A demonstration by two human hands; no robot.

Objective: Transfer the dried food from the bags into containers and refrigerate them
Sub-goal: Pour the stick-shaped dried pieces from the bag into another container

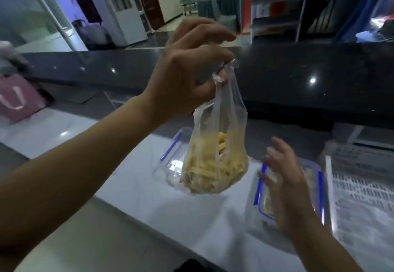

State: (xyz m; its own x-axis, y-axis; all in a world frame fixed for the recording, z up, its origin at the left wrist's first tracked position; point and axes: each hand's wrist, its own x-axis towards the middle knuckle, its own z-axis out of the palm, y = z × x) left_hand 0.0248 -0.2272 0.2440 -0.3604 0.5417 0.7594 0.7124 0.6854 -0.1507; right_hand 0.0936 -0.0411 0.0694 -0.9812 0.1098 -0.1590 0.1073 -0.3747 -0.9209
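Pasta (213, 171) sits yellow in the bottom of the clear plastic bag (221, 122) that I see hanging mid-frame, its gathered neck pinched in the curled fingers of my left hand (187, 73). Lower right, my right hand (285, 188) hovers with fingers spread and loose over a blue-clipped container (317, 188) on the white counter (149, 197). A second container (172, 154) lies behind the bag.

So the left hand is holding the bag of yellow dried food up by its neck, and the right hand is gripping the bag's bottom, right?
Not quite. The head view shows the left hand holding the bag up by its neck, but the right hand is not on the bag: it hovers open over the blue-clipped container beside it.
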